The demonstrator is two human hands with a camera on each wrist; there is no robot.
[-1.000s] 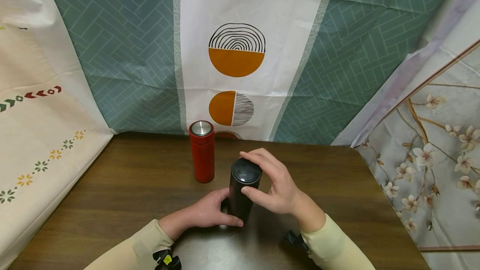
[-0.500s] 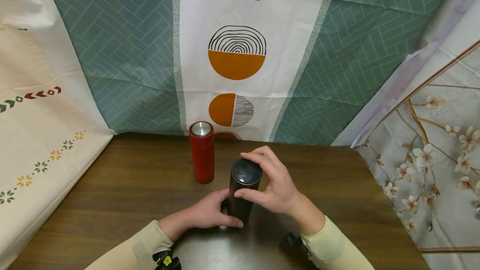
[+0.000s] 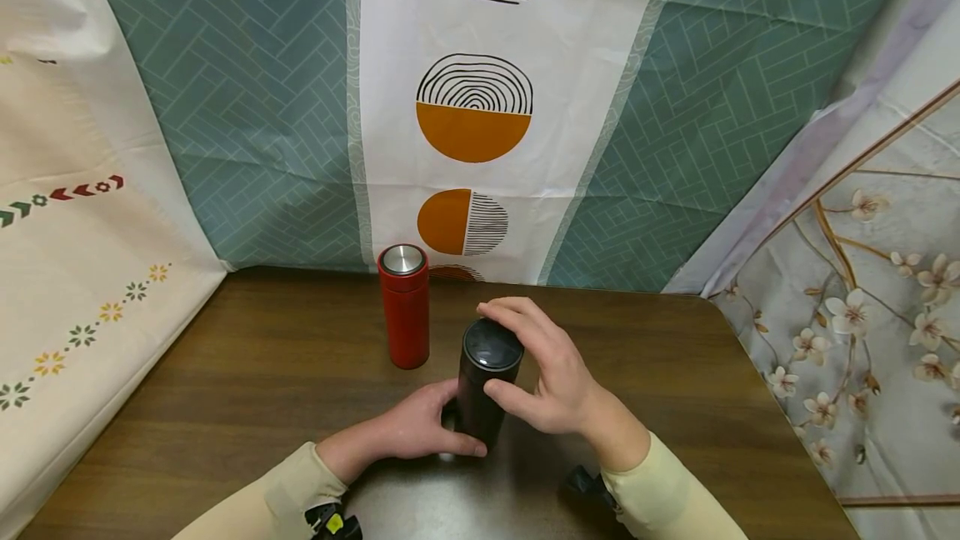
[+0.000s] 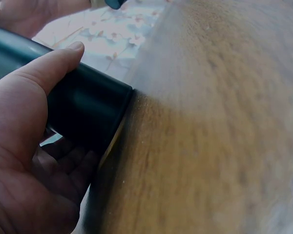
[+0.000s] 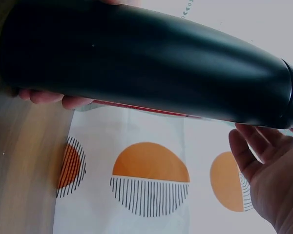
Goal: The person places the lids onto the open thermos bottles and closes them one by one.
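Observation:
A black vacuum flask (image 3: 480, 407) stands upright on the wooden table, its glossy lid top facing up. Low on its body, my left hand (image 3: 420, 423) grips it, thumb on the near side; in the left wrist view the flask's base (image 4: 102, 112) meets the tabletop. Around the lid, my right hand (image 3: 551, 373) holds with thumb in front and fingers at the far side. The right wrist view has the dark flask body (image 5: 146, 63) lying across it, with the right hand (image 5: 278, 170) at the lid end. Some fingertips are hidden behind the flask.
Behind and left of the black flask, a red vacuum flask (image 3: 407, 327) with a silver-topped lid stands upright. The wooden table (image 3: 247, 357) ends at a patterned cloth (image 3: 285, 107) at the back, with more cloth on both sides.
My right thumb slid left across the front of the lid, then back right, while its fingers shifted slightly at the far side. The left hand and both flasks stay in place.

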